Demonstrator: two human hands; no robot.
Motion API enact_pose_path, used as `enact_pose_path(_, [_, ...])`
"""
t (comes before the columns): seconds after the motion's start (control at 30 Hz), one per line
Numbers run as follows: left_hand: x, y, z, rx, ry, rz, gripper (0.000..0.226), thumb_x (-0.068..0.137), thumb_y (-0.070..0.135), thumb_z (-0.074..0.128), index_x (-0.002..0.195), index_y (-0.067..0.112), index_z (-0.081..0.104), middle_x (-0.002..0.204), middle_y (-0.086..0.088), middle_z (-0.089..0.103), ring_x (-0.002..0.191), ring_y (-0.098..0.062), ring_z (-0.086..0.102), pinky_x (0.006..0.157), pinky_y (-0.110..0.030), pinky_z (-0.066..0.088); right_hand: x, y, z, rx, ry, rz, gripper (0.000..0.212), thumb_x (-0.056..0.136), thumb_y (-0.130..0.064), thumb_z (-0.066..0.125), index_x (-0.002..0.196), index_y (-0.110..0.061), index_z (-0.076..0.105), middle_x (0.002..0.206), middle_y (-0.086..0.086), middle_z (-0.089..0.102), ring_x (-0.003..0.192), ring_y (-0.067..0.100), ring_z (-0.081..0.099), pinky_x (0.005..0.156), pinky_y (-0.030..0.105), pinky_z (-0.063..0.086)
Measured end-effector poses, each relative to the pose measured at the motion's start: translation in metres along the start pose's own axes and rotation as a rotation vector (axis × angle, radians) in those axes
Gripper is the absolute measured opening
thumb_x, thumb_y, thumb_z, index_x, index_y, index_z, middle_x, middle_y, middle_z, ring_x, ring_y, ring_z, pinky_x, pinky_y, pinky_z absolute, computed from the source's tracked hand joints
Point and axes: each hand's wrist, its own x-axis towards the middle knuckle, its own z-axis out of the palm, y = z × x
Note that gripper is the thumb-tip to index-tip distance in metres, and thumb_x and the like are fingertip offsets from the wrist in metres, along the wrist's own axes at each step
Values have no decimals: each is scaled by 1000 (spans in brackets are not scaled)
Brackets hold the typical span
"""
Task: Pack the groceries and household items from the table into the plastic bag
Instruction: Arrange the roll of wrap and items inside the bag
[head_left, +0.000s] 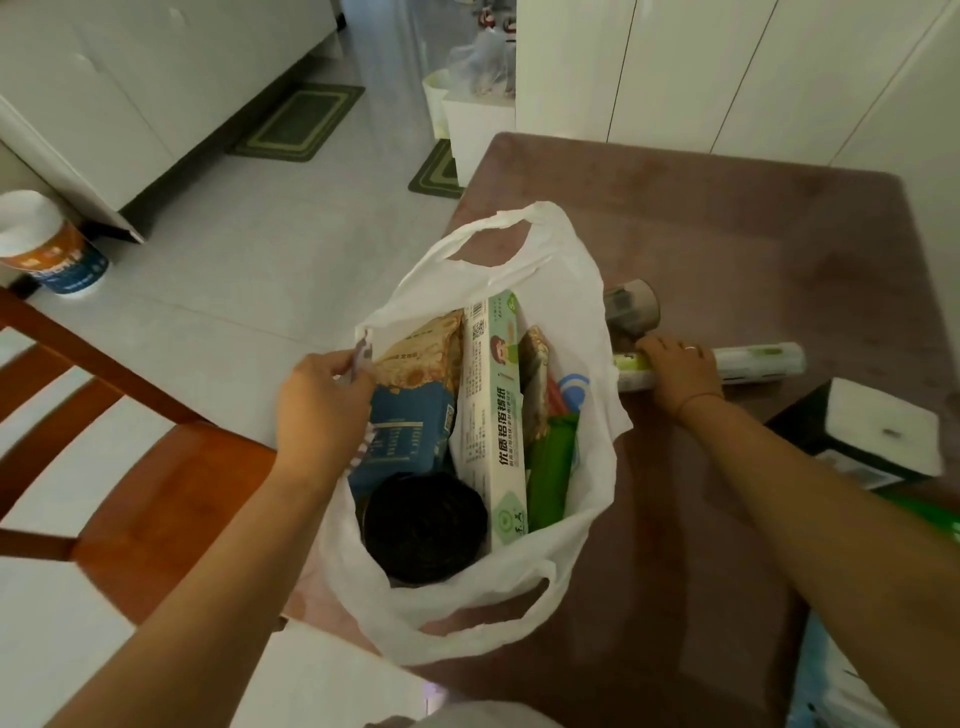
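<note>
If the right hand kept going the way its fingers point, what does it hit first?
Likely the brown cardboard tube just beyond the fingers of the right hand, which rests on the white-and-green roll. Depth is uncertain.

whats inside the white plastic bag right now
In the white plastic bag: a tall white-green foil box, a blue box, a black round lid, a green packet. Anything beneath them is hidden.

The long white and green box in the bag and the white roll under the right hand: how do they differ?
The long white and green box stands on end inside the plastic bag; the white roll lies flat on the table. The box is flat-sided, the roll is round. No hand touches the box; the right hand rests on the roll. Both are long, white and green.
</note>
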Motion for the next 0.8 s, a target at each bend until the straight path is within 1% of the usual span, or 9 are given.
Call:
enact_pose_path(0.13, [-1,1,-2,-22,-19,32,26,97,37,45,95,20,65,67,-10,62,41,-10,52,28,-10,36,-8,8,-23,105,177,92,46,73,-11,66,117,-15,54,115,19,60,105,41,55,97,48,40])
enact_pose_path(0.23, [-2,2,-3,-61,-29,52,31,98,35,45,97,14,67,71,-20,66,41,-13,50,28,-10,34,-23,12,-56,424,359,165,50,72,-7,68,118,-9,50,114,24,59,103,44,56,89,51,46])
enact_pose_path(0.3, [-2,0,-4,-53,-38,71,33,98,33,45,103,9,68,67,-18,65,41,-14,48,28,-9,31,-38,9,-84,670,480,201,55,70,-7,70,119,-7,46,117,23,57,101,35,57,88,51,48])
enact_pose_path(0.37, [-1,-1,-6,-54,-43,91,32,98,28,46,104,7,69,62,-9,61,43,-13,48,30,-9,31,-57,-4,-119,863,583,203,59,71,-9,73,122,-3,42,119,19,55,99,20,52,90,41,49])
enact_pose_path(0.47, [2,1,-9,-84,-45,125,31,96,26,49,109,7,69,75,-5,66,56,-17,55,48,-21,43,-91,-31,-182,1047,763,167,57,76,-12,73,122,-6,39,119,6,52,99,8,52,80,7,46])
enact_pose_path(0.53, [4,1,-10,-95,-45,143,30,96,27,49,107,8,70,79,-7,67,55,-15,55,50,-22,42,-114,-52,-218,1152,851,101,51,77,-17,73,113,-15,38,115,-3,52,91,-5,57,78,5,46])
enact_pose_path(0.6, [7,0,-10,-85,-41,160,30,96,29,50,94,9,72,70,-10,65,48,-15,50,48,-22,38,-131,-72,-240,1290,856,31,46,79,-21,72,112,-22,40,109,-13,55,92,-9,61,80,12,50])
enact_pose_path(0.67, [8,-1,-11,-87,-40,169,32,96,27,50,88,6,73,66,-11,64,48,-16,48,49,-23,38,-138,-93,-243,1430,755,6,39,83,-23,68,114,-21,44,106,-13,57,90,-7,62,76,12,51])
enact_pose_path(0.8, [8,-2,-12,-124,-58,143,31,96,26,52,109,5,70,97,-15,71,58,-8,54,51,-14,37,-131,-134,-208,1464,360,157,45,82,-33,66,121,-15,52,106,-2,65,92,10,66,65,20,57])
